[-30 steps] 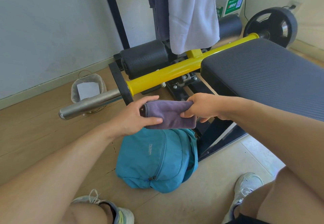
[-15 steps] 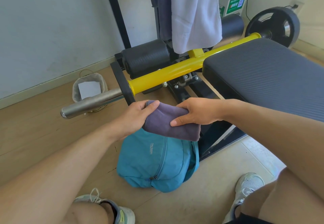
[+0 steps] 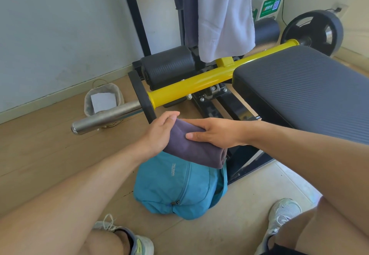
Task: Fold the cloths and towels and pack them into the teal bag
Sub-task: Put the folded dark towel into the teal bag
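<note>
A folded purple-grey cloth (image 3: pixel 196 150) is held in the air just above the teal bag (image 3: pixel 177 186), which lies on the floor in front of me. My left hand (image 3: pixel 159 132) grips the cloth's left end with curled fingers. Flat on top of the cloth lies my right hand (image 3: pixel 217 132), fingers straight and thumb under the fold. The cloth tilts down to the right, its lower corner near the bag's top edge. A white towel (image 3: pixel 225 15) and a dark cloth (image 3: pixel 189 13) hang from the black rack behind.
A weight bench with a dark pad (image 3: pixel 303 93) stands on the right, its yellow bar (image 3: pixel 199 81) and steel sleeve (image 3: pixel 107 116) crossing behind my hands. A small fabric basket (image 3: pixel 103 101) sits by the wall. A weight plate (image 3: pixel 313 31) is at the far right. My shoes flank the bag.
The cloth has tipped from level to slanting down on the right and moved lower toward the bag. My right hand has flattened on top of it.
</note>
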The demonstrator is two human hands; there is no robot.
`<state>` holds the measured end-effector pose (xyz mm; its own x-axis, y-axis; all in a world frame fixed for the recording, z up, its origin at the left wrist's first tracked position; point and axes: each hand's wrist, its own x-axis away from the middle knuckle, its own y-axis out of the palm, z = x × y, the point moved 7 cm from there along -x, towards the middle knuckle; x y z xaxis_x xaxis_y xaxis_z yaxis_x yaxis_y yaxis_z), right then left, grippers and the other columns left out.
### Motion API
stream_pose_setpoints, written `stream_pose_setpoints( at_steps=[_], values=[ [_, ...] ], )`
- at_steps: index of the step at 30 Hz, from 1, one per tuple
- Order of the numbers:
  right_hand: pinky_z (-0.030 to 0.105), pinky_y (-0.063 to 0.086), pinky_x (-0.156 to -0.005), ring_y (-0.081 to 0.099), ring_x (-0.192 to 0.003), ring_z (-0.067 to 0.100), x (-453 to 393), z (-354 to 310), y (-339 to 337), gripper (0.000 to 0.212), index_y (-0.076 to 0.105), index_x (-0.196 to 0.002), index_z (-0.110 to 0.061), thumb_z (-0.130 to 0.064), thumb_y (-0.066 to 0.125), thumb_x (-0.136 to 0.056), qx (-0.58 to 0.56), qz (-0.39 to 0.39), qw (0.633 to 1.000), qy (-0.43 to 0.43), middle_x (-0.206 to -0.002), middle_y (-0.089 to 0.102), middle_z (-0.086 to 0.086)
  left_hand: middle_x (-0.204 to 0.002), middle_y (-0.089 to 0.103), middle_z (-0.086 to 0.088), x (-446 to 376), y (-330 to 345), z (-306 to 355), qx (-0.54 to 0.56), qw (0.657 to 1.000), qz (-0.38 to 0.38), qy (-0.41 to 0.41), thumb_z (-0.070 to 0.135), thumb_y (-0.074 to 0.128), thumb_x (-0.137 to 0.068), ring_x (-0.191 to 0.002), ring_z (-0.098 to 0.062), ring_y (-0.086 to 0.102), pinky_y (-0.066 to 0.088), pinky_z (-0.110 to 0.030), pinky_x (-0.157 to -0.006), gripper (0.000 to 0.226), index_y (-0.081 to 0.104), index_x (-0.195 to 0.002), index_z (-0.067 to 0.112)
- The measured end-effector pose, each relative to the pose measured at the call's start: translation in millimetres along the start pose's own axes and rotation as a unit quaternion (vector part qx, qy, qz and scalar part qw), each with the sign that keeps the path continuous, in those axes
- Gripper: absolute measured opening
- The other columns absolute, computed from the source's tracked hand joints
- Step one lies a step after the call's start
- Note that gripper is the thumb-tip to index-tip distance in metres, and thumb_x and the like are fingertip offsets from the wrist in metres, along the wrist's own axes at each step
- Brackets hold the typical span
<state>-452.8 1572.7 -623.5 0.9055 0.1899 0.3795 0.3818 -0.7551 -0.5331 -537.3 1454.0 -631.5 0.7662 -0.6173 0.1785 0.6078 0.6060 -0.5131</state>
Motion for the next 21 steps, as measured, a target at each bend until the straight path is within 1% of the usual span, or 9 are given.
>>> stream_pose_setpoints(
  at_steps=[4,6,9,11,13,15,17,19,21],
  values=[
    [0.044,0.049,-0.104,0.064,-0.115,0.017,-4.4,6.5,3.4,0.041,0.055,-0.137,-0.027,-0.048,0.047,-0.103,0.039,0.0,0.999,0.032,-0.126,0.068,-0.004,-0.141,0.057,0.006,-4.6,4.1,-11.1,-0.085,0.996,0.004,-0.019,0.034,0.035,-0.11,-0.126,-0.012,0.049,0.033,-0.023,-0.096,0.038,0.056,-0.141,0.028],
    [0.044,0.048,-0.104,0.063,-0.113,0.018,-4.0,16.4,7.0,0.04,0.055,-0.137,-0.027,-0.047,0.047,-0.103,0.08,-0.024,0.995,0.063,-0.124,0.068,-0.003,-0.149,0.052,0.001,-7.6,9.0,-23.5,-0.118,0.991,0.007,-0.057,0.041,0.04,-0.107,-0.136,-0.019,0.047,0.035,-0.03,-0.104,0.045,0.044,-0.15,0.027],
    [0.045,0.046,-0.106,0.062,-0.112,0.023,-2.5,40.6,12.9,0.043,0.056,-0.137,-0.026,-0.05,0.044,-0.103,0.163,-0.065,0.974,0.143,-0.124,0.066,0.001,-0.164,0.031,-0.005,-8.7,26.1,-40.6,-0.191,0.976,-0.027,-0.1,0.045,0.044,-0.104,-0.149,-0.028,0.032,0.029,-0.043,-0.12,0.065,0.02,-0.16,0.022],
    [0.043,0.043,-0.108,0.06,-0.116,0.028,-2.1,58.5,14.2,0.047,0.057,-0.137,-0.016,-0.047,0.039,-0.106,0.213,-0.077,0.951,0.208,-0.128,0.065,0.008,-0.166,0.025,-0.007,-5.6,43.8,-48.0,-0.239,0.962,-0.074,-0.111,0.042,0.05,-0.103,-0.149,-0.029,0.031,0.032,-0.042,-0.118,0.071,0.017,-0.161,0.018],
    [0.039,0.041,-0.107,0.054,-0.128,0.033,-0.2,71.1,14.9,0.05,0.052,-0.142,-0.006,-0.04,0.036,-0.108,0.228,-0.08,0.934,0.263,-0.139,0.058,0.015,-0.163,0.03,-0.008,-0.5,62.7,-56.8,-0.267,0.948,-0.123,-0.121,0.042,0.057,-0.099,-0.143,-0.03,0.039,0.041,-0.038,-0.109,0.075,0.021,-0.159,0.016],
    [0.035,0.043,-0.092,0.053,-0.129,0.033,1.6,73.0,13.5,0.043,0.054,-0.139,-0.003,-0.03,0.044,-0.107,0.219,-0.062,0.932,0.283,-0.139,0.057,0.018,-0.157,0.038,-0.008,5.8,80.6,-65.2,-0.286,0.933,-0.174,-0.13,0.039,0.061,-0.096,-0.134,-0.028,0.05,0.046,-0.035,-0.1,0.072,0.029,-0.156,0.014],
    [0.032,0.041,-0.082,0.058,-0.124,0.033,1.6,69.8,12.9,0.035,0.06,-0.131,-0.004,-0.023,0.051,-0.104,0.213,-0.045,0.933,0.286,-0.132,0.062,0.017,-0.152,0.044,-0.007,14.7,101.2,-73.3,-0.311,0.912,-0.241,-0.118,0.037,0.064,-0.093,-0.128,-0.026,0.054,0.049,-0.034,-0.1,0.068,0.036,-0.153,0.019],
    [0.032,0.039,-0.082,0.057,-0.126,0.034,0.4,68.0,15.3,0.032,0.061,-0.13,-0.003,-0.017,0.053,-0.102,0.2,-0.05,0.932,0.296,-0.133,0.061,0.017,-0.158,0.035,-0.006,27.1,125.4,-82.1,-0.349,0.87,-0.333,-0.098,0.041,0.066,-0.092,-0.137,-0.027,0.047,0.044,-0.038,-0.11,0.072,0.033,-0.156,0.031],
    [0.032,0.039,-0.083,0.055,-0.129,0.035,-1.6,65.5,18.5,0.033,0.06,-0.131,-0.001,-0.012,0.053,-0.101,0.18,-0.055,0.934,0.303,-0.136,0.059,0.019,-0.163,0.024,-0.007,41.9,150.3,-94.6,-0.401,0.809,-0.422,-0.082,0.047,0.066,-0.092,-0.146,-0.03,0.034,0.035,-0.043,-0.117,0.074,0.03,-0.156,0.039]
  ],
)
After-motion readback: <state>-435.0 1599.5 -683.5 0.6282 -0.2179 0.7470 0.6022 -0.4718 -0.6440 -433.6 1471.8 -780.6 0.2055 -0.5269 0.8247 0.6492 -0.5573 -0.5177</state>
